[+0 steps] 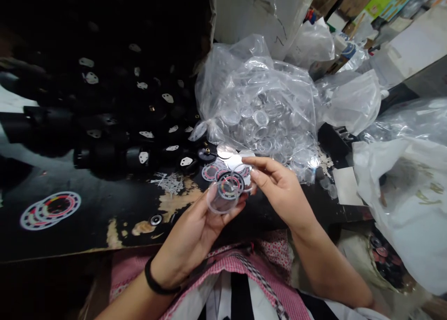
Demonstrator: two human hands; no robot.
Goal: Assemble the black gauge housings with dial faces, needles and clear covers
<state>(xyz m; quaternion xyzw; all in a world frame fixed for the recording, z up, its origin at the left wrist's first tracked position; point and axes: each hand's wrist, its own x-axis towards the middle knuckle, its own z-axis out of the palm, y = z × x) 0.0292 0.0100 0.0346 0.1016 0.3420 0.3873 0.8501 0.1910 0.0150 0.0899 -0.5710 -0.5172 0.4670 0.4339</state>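
Observation:
My left hand, palm up, is closed around a round clear plastic cover. A small black dial with red and white markings shows at the cover's upper edge; whether it lies in the cover or just behind it I cannot tell. My right hand pinches the rim of another clear round cover close beside the dial. Just beyond the fingers lie printed ring-marked discs and plain white discs, partly hidden by the hands.
A large clear bag of round plastic covers stands behind the hands. Black cylindrical housings with pale metal plates fill the left. Small pins, two printed discs and a small ring lie on the worn black table. White bags hang right.

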